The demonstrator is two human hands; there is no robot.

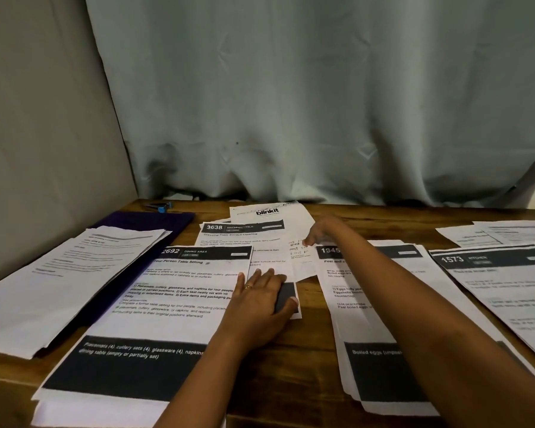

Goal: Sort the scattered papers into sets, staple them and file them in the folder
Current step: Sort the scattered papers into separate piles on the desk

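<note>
Printed sheets lie in piles on a wooden table (309, 344). My left hand (261, 299) rests flat, fingers straight, on the lower end of the sheet numbered 3638 (241, 234), beside the 2692 pile (167, 304). My right hand (320, 231) reaches across the 1345 pile (371, 304) and pinches the edge of a white receipt-like paper (300, 223) printed "blinkit". A dark purple folder (155, 222) lies at the left under a white stack (62, 279). A blue stapler (159, 206) sits at the back left.
The 1573 pile (504, 291) and more sheets (501, 234) lie at the right edge. A pale curtain (306, 103) hangs just behind the table, and a grey wall (37, 134) closes the left side.
</note>
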